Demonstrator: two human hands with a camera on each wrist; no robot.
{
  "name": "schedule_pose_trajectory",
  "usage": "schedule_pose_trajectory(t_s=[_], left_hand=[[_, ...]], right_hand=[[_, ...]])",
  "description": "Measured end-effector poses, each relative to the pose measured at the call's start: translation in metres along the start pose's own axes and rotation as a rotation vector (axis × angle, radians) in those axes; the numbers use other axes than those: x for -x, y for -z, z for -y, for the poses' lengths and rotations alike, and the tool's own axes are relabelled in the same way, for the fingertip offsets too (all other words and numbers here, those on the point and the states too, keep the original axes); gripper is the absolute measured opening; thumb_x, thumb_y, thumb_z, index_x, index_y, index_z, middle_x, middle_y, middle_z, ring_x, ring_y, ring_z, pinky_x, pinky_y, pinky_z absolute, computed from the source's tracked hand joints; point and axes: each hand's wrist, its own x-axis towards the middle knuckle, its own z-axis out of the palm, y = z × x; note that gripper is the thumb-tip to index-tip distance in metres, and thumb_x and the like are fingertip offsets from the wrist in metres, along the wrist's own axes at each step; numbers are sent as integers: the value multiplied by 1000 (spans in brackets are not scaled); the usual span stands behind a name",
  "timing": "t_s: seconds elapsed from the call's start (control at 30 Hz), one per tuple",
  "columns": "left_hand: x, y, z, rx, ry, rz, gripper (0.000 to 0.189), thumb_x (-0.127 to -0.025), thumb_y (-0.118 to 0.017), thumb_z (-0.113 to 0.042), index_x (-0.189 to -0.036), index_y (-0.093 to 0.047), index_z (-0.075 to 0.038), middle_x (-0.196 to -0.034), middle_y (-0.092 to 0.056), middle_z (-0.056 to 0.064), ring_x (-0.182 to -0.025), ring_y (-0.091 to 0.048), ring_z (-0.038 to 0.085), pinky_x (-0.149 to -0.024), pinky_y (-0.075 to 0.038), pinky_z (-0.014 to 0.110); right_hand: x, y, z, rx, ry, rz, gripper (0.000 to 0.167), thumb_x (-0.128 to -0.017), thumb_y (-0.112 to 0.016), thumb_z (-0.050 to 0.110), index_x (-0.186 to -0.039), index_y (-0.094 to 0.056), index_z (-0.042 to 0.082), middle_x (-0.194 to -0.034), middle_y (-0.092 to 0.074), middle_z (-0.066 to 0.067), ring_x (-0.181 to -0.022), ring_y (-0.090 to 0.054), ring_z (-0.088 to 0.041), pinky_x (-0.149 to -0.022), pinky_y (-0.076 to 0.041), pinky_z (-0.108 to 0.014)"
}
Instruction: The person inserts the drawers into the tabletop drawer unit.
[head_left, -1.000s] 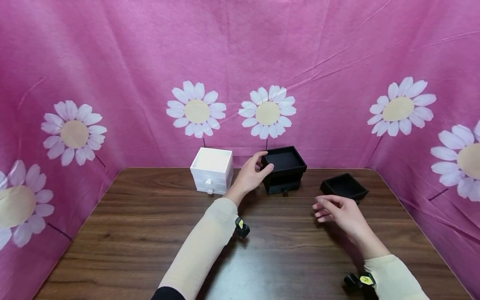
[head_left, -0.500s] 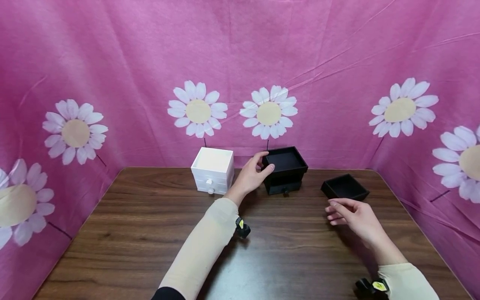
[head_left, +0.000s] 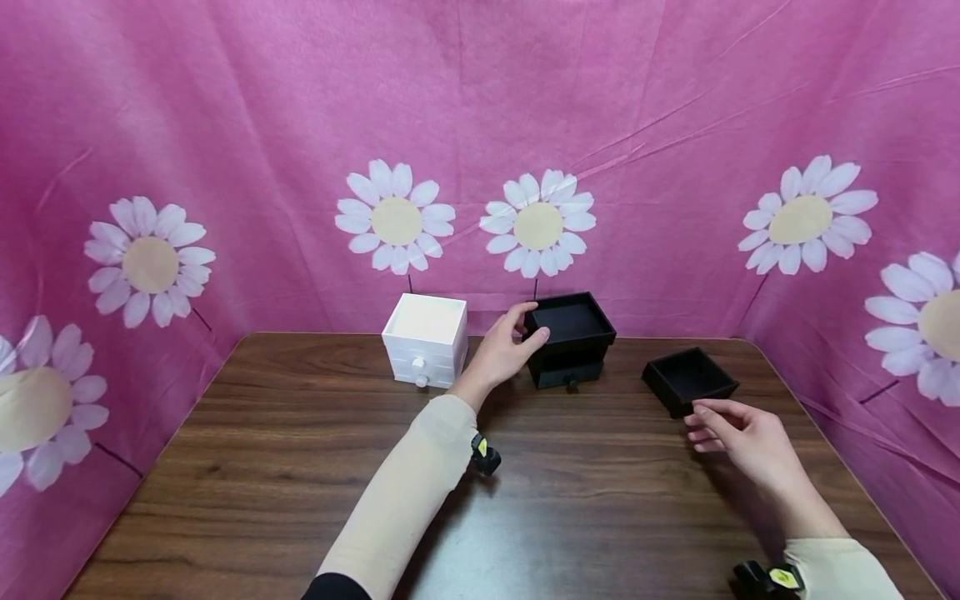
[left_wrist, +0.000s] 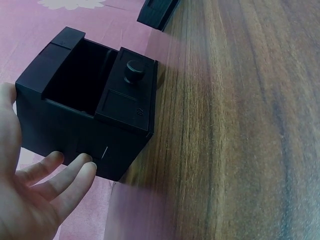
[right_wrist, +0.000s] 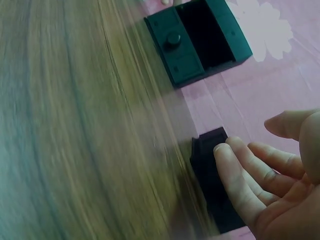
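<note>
In the head view, my left hand (head_left: 501, 350) holds a small black drawer box (head_left: 573, 321) at its near left top corner. The left wrist view has several fingers (left_wrist: 75, 187) against the side wall and part of a digit at the box's upper edge. The box shows an open upper slot (left_wrist: 80, 77) above a closed lower drawer with a round knob (left_wrist: 134, 71). My right hand (head_left: 742, 437) is at the near edge of a loose black drawer (head_left: 690, 375); its thumb (right_wrist: 287, 124) stands apart from the fingers. These fingers partly cover the drawer; contact is unclear.
A white drawer box (head_left: 425, 342) with two knobs stands just left of the black one, close by my left forearm. Everything sits on a brown wooden table (head_left: 585, 500). Behind it hangs a pink cloth (head_left: 637, 125) with printed daisies.
My right hand has moved rightward and slightly nearer me, from the drawer's left side to its near edge. The left hand stays at the black drawer box.
</note>
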Motion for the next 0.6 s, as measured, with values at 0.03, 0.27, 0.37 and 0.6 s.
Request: schedule_pose_trajectory(t_s=[0.03, 0.27, 0.37, 0.6], left_hand=[[0, 0, 0, -2, 3, 0, 60, -107, -65, -46, -162, -47, -29, -146, -58, 11, -130, -60, 27, -108, -53, 51], [0, 0, 0, -3, 9, -1, 60, -107, -65, -46, -162, -47, -30, -146, -58, 11, -131, -59, 27, -109, -53, 51], [0, 1, -1, -1, 8, -1, 60, -107, -64, -46, -162, -47, -29, -146, -58, 11, -131, -59, 27, -109, -53, 51], [0, 0, -1, -2, 10, 3, 59, -107, -64, -46, -162, -47, -30, -146, -57, 11, -131, -59, 28, -109, -53, 50]], right_hand=[[0, 2, -1, 11, -4, -10, 12, -109, -62, 9, -113, -73, 10, -89, -81, 12, -75, -79, -8, -66, -64, -28], [0, 16, -8, -4, -11, -45, 23, -109, -62, 9, -102, -73, 27, -86, -81, 14, -73, -79, -6, -64, -63, -27], [0, 21, -13, -25, -18, -62, 27, -109, -62, 9, -99, -72, 32, -85, -80, 14, -72, -78, -6, -63, -63, -26], [-3, 30, -23, -95, -61, -86, 29, -109, -61, 7, -96, -73, 31, -80, -80, 12, -68, -77, -5, -61, -62, -25]])
